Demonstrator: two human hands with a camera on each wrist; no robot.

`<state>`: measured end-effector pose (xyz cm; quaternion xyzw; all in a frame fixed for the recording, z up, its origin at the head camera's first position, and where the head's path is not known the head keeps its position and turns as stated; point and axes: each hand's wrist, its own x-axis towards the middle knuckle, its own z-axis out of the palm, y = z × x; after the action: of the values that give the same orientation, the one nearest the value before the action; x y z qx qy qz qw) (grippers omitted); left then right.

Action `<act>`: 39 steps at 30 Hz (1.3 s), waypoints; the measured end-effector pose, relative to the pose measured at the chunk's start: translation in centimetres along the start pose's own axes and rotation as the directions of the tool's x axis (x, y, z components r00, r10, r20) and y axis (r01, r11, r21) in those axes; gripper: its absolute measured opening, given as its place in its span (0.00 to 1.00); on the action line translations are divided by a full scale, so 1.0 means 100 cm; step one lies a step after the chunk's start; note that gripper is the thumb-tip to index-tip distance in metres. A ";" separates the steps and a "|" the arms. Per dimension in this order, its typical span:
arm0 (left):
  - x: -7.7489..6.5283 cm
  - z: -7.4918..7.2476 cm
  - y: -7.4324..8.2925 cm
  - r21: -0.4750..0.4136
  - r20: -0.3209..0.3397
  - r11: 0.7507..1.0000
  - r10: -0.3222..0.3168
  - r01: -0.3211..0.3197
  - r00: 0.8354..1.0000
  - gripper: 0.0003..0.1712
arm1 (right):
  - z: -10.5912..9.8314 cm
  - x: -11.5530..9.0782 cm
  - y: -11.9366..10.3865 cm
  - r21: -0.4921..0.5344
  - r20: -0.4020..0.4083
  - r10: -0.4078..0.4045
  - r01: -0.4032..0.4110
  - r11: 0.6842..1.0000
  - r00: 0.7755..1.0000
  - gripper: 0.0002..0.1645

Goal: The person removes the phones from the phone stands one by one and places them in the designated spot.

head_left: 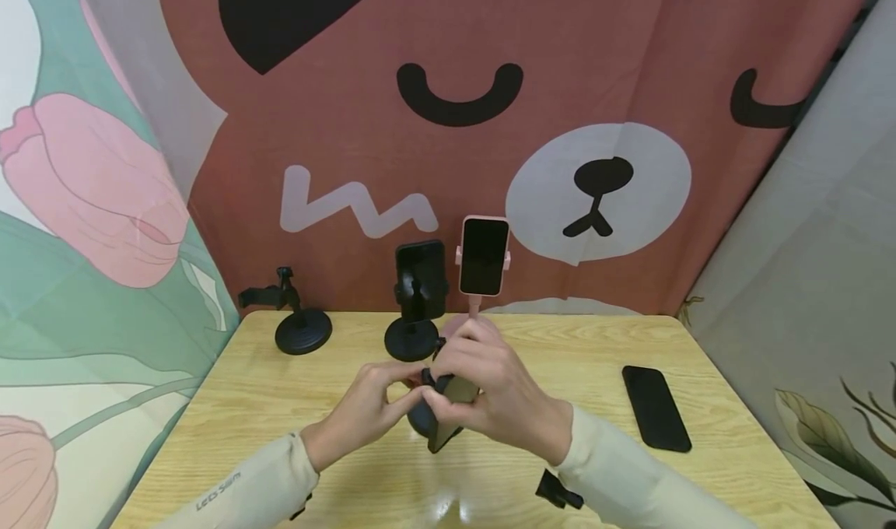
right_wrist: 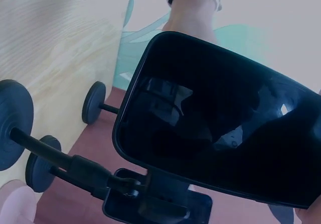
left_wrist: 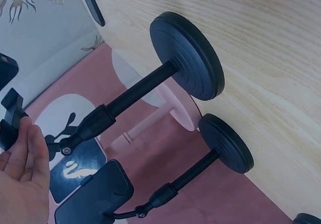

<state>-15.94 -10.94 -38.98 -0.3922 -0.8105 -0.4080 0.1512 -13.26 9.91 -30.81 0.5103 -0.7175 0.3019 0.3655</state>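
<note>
- Two pale sleeves (head_left: 238, 482) reach in from the near edge, the left one printed with lettering; a small black object (head_left: 558, 488) shows beside the right cuff.
- At near center, a person's left hand (head_left: 367, 408) pinches the black clamp (left_wrist: 12, 103) of the near stand (left_wrist: 185, 58) between thumb and fingertips.
- Just right of it, the right hand (head_left: 486, 377) grips the held phone (right_wrist: 225, 123), its fingers curled at the upper end; the dark screen faces the right wrist camera, and one long edge lies at the clamp. Whether the phone is seated there cannot be told.
- The near stand's round base rests on the wood-grain surface (head_left: 336, 451), partly hidden below the hands.
- To the right, well apart from the hands, a black phone (head_left: 656, 408) lies flat.
- Beyond, at far left, a black stand (head_left: 302, 331) bears a bare holder.
- At far center, another black stand (head_left: 411, 339) carries a dark phone (head_left: 420, 276); just right of it, a pink stand (head_left: 474, 305) holds a pink-rimmed phone (head_left: 484, 255) upright.
- Farthest back, a reddish-brown cloth (head_left: 448, 171) shows a cartoon bear's face, between a tulip-print curtain (head_left: 98, 187) at left and a leaf-print one at right.
</note>
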 end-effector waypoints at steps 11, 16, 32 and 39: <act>-0.002 0.000 0.001 0.029 0.005 0.998 -0.056 0.055 0.998 0.13 | -0.024 0.002 -0.008 -0.004 -0.007 -0.025 0.025 1.000 1.000 0.12; -0.003 -0.001 0.000 0.012 0.018 0.995 -0.098 0.098 0.995 0.15 | -0.033 -0.005 -0.005 -0.017 0.012 0.014 -0.014 1.000 1.000 0.10; -0.004 0.005 0.008 -0.070 -0.039 0.979 -0.196 0.193 0.980 0.12 | -0.054 -0.040 0.013 -0.059 0.006 0.228 -0.227 0.972 0.974 0.06; -0.003 0.007 0.012 -0.202 0.027 0.931 -0.307 0.306 0.951 0.19 | -0.059 -0.055 0.026 -0.102 -0.002 0.259 -0.258 0.961 0.966 0.06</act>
<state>-14.83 -10.12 -38.91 -0.2734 -0.8153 -0.5082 0.0470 -13.27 18.27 -32.32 0.3950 -0.7944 0.3073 0.3442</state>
